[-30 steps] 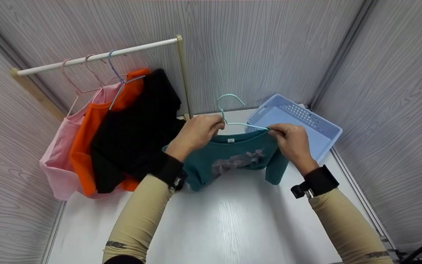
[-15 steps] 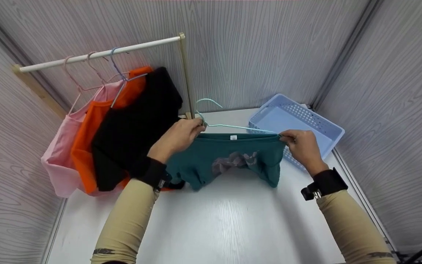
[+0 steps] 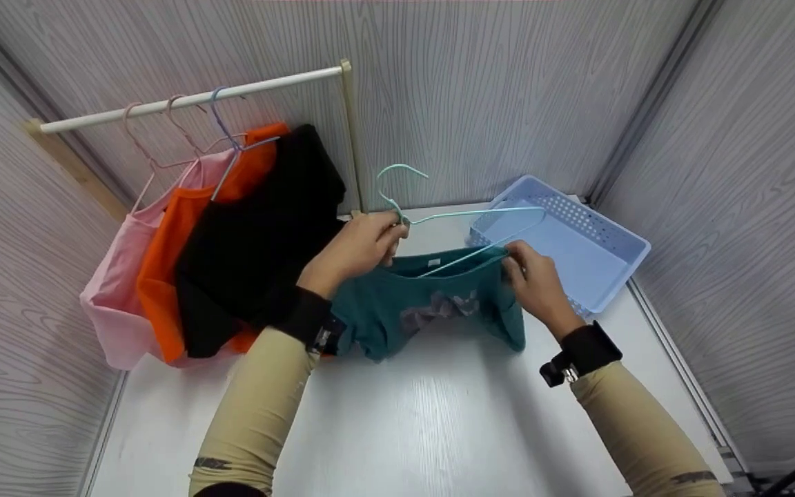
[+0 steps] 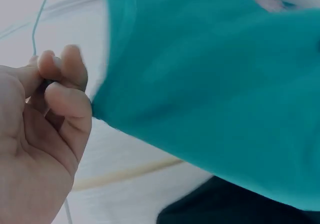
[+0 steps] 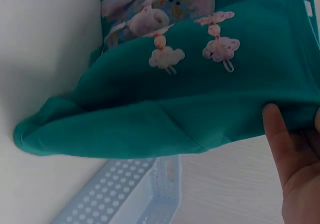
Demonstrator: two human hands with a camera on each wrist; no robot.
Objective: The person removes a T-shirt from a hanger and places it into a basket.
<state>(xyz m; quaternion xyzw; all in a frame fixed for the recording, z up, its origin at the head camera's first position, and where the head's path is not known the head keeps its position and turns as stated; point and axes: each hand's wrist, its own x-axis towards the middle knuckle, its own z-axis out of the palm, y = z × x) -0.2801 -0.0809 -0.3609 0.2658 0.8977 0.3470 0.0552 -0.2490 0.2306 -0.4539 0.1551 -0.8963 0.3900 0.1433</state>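
A mint-green wire hanger (image 3: 470, 213) is gripped at the base of its hook by my left hand (image 3: 352, 254). Its right end sticks out above the neckline of a teal long-sleeved shirt (image 3: 377, 304), and the lower bar slants down into the neck opening. My right hand (image 3: 539, 281) pinches the shirt at the right end of that neckline. The hanger's left end is hidden behind my left hand and in the cloth. Curled fingers (image 4: 70, 101) show beside the shirt's edge in the left wrist view. A printed picture (image 5: 167, 19) on the shirt front shows in the right wrist view.
On the left stands a rack with a white rail (image 3: 280, 84). Pink (image 3: 111, 304), orange (image 3: 159, 276) and black (image 3: 252, 241) garments hang from it on hangers. A light blue perforated basket (image 3: 597, 269) sits behind my right hand on the white table (image 3: 411, 428).
The hanger and left hand moved left, then partly back right. The hanger's right end came up out of the neckline. The right hand went right, then back left; the stretched neckline slackened.
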